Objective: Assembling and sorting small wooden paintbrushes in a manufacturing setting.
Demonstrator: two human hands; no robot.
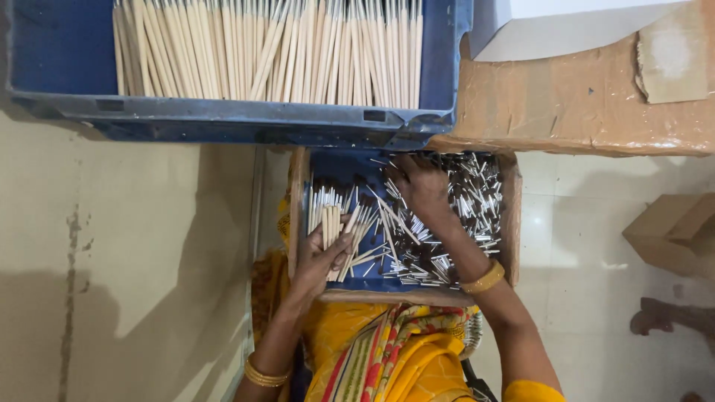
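1. We look down at a small wooden tray [298, 216] with a blue floor that sits on our lap.
2. Our left hand [322, 257] is at the left side of the tray. Its fingers are curled shut around a small bunch of pale sticks [330, 223], and the sticks poke up past our thumb.
3. More of the same pale sticks lie loose on the blue floor just beside that bunch.
4. Our right hand [423, 186] is at the top middle of the tray. It lies palm down on a pile of little shiny metal tubes [477, 193]. The fingers are bent and point away from us into the pile. We cannot tell if they have pinched a tube, because the hand hides the tips.
5. The metal tubes fill the right side of the tray and spill to the middle, where they mix with the sticks.
6. We wear gold bangles [482, 280] on both wrists and yellow clothes.
7. Past the tray there is a big blue crate [246, 119]. Many long pale sticks [268, 48] lie in it side by side.
8. To the right of the crate there is a brown cardboard box [581, 104]. Another small cardboard box [674, 231] sits on the floor far to the right.
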